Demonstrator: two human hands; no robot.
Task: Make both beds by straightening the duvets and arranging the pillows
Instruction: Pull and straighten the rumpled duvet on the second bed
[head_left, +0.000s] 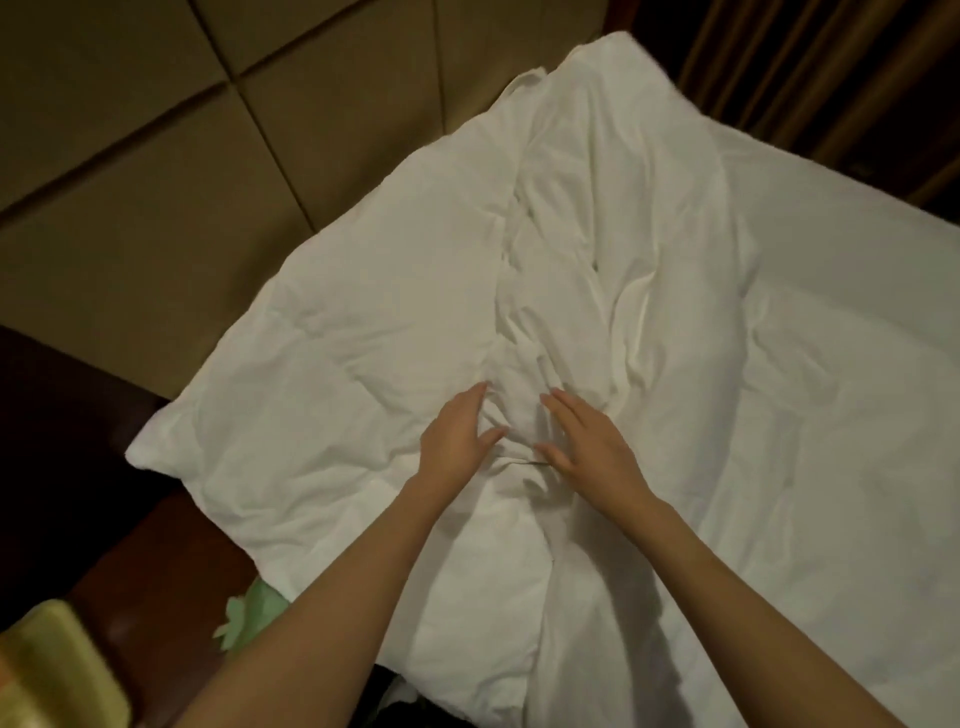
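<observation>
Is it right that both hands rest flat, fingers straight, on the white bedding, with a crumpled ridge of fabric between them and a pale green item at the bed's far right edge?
Not quite. The head view shows the left hand and right hand flat on the white bedding, crumpled ridge between them, but the pale green item lies at the near left edge.

The bed (857, 364) runs from the lower middle of the frame to the upper right, its smoother white surface showing along the right side. A white pillow (322, 364) lies on it at centre left, and a crumpled white duvet (597, 249) lies bunched down the middle, touching the pillow's right edge.
</observation>
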